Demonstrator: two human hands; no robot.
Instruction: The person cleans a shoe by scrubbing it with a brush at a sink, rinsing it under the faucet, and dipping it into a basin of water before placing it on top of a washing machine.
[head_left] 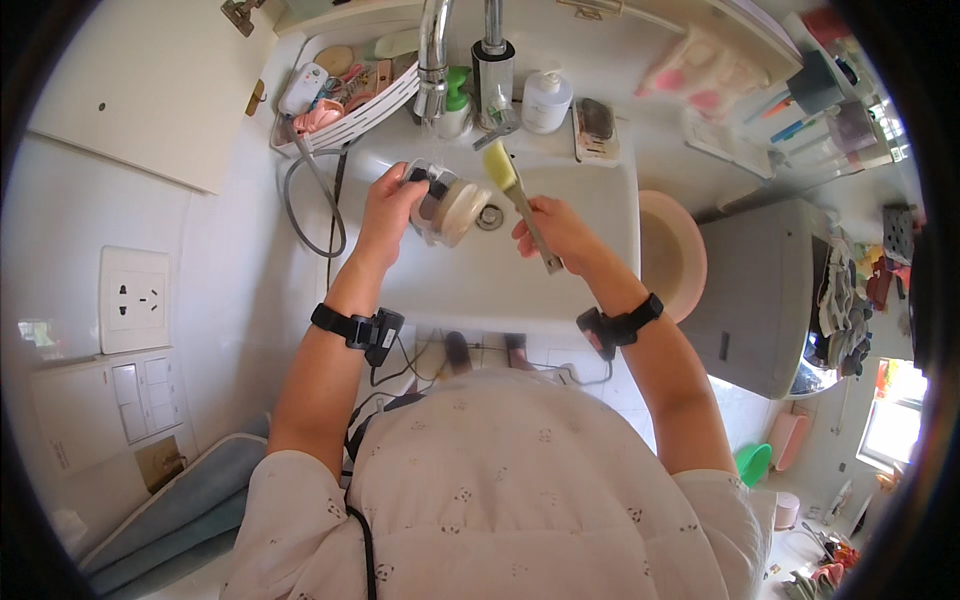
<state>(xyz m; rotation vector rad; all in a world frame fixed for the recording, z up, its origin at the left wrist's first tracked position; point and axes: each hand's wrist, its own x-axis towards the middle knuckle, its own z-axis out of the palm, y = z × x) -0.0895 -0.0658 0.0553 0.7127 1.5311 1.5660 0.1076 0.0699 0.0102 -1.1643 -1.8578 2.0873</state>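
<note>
My left hand [383, 212] is closed round a clear plastic cup-shaped part [446, 212] with a beige round end and dark pieces; its exact kind I cannot tell. It is tilted over the white sink [420, 285], just under the chrome faucet [431, 75], and thin streaks of water fall toward it. In my right hand [560, 233] is a scrub brush [521, 202] with a grey handle and pale yellow-green bristles. The bristle end points up and left, close to the cup-shaped part but apart from it. The sink's drain [489, 217] lies between my hands.
Behind the sink stand a green-topped pump bottle [457, 100], a white pump bottle [547, 100] and a soap dish [597, 130]. A white corner rack [375, 118] holds small items at the back left. A pink basin [672, 255] and grey washing machine [755, 295] are at the right.
</note>
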